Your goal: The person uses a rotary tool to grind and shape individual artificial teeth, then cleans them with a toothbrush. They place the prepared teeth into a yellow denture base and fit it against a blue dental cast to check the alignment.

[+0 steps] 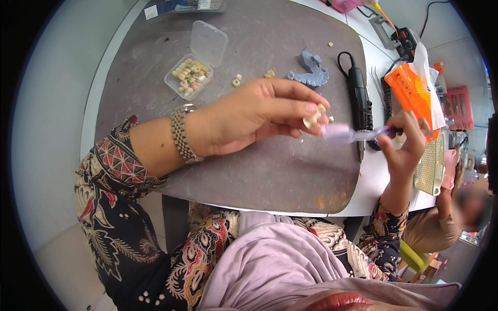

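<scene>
My left hand (254, 111), with a metal-band watch (179, 133) at its wrist, pinches a cream-coloured dental bridge (311, 121) between thumb and fingers. From the right, my right hand (407, 140) grips a purple toothbrush (360, 136) by its handle. The brush head is close beside the bridge and slightly blurred; whether the bristles touch it I cannot tell. Beyond my left hand, a blue-grey dental model (315, 72) rests on the dark mat (270, 184). Several loose tooth crowns (237, 81) lie near it.
A small clear box (211, 78) with its lid raised holds several crowns at the back left. A black dental handpiece (357, 85) lies along the mat's right side. Beyond it are an orange tissue pack (404, 85), a control box (407, 39) and baskets (429, 166). Another person (430, 230) sits at right.
</scene>
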Motion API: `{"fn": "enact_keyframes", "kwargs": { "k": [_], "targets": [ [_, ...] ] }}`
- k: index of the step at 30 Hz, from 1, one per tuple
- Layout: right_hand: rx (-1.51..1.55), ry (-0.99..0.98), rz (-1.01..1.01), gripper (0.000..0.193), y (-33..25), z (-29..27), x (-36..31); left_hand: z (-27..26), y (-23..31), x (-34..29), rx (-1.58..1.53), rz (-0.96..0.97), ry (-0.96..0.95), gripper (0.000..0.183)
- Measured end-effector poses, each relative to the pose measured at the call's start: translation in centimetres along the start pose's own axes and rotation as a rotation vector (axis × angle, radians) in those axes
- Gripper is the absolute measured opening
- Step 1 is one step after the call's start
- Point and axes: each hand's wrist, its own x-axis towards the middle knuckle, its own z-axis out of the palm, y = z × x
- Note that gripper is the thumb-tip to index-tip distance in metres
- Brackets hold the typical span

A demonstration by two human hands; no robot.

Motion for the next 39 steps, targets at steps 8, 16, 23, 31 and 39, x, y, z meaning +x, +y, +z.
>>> {"fn": "enact_keyframes", "kwargs": {
  "k": [8,16,23,31,39],
  "targets": [
    [-0.026,0.057,0.024,0.032,0.1,-0.5,-0.3,0.1,0.0,0.0,0.08,0.0,-0.038,0.023],
    [-0.066,-0.046,-0.005,0.041,-0.6,0.5,-0.1,-0.2,-0.5,0.1,0.357,0.133,-0.012,0.018],
    [-0.097,-0.003,-0.332,0.046,-1.1,1.0,-0.3,-0.1,-1.0,-0.9,1.044,0.579,0.034,0.019],
    [-0.154,0.061,-0.403,0.045,-2.5,1.2,-0.7,0.1,-2.3,-1.6,1.295,0.846,-0.047,0.022],
    [-0.259,0.167,-0.431,0.044,-1.1,1.4,-0.9,-0.2,-2.9,-1.3,1.379,0.885,-0.02,0.019]
  ]
}}
